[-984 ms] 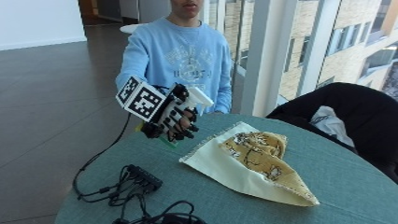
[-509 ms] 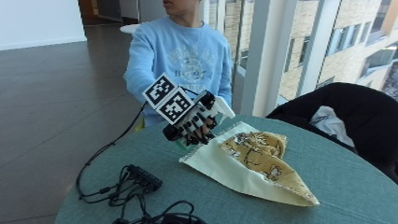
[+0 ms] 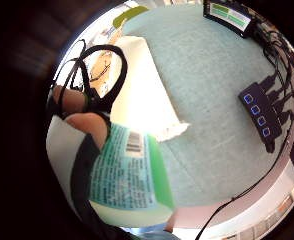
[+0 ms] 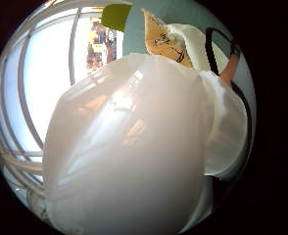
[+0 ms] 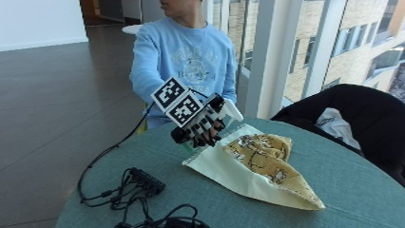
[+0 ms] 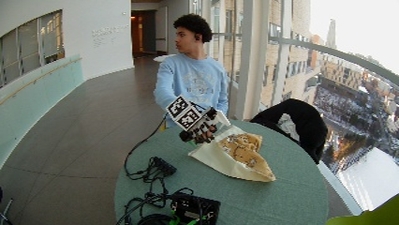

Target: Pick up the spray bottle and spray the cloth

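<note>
My gloved right hand (image 5: 201,127) grips the spray bottle (image 5: 229,110) and holds it in the air over the near corner of the cloth (image 5: 253,166). The bottle's white head points toward the cloth. In the little finger side palm view its green label (image 3: 129,175) lies against the palm, with the cream cloth (image 3: 142,95) on the table below. The white bottle (image 4: 134,147) fills the thumb side palm view, and the cloth's yellow patterned fold (image 4: 166,41) shows past it. The cloth is cream outside, folded, with a yellow printed side on top.
The round teal table (image 5: 354,190) carries a black hub (image 5: 147,180) with cables at its left front and a black device (image 6: 193,208) at the front edge. A black jacket hangs over a chair (image 5: 342,114) at the far right. The person stands behind the table.
The hand has carried the bottle to the right, from beside the table's left rear edge to above the cloth's near corner. The cloth lies as before.
</note>
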The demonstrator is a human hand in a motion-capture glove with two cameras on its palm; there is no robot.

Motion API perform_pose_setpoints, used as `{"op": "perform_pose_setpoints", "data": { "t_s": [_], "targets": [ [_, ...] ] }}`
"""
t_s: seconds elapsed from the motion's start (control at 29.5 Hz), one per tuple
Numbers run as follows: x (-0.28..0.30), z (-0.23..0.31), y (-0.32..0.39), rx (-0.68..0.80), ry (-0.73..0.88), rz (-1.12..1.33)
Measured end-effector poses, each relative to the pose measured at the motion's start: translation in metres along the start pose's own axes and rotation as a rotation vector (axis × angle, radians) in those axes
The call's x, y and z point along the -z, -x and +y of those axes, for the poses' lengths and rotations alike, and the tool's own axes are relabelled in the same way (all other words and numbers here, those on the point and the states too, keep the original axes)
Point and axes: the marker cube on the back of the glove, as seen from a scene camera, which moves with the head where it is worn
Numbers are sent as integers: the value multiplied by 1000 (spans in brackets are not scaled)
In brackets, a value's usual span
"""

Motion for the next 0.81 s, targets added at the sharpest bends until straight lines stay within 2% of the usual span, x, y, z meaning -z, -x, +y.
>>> {"op": "perform_pose_setpoints", "data": {
  "t_s": [0.81],
  "targets": [
    [-7,2,-4,-70,59,43]
  ]
}}
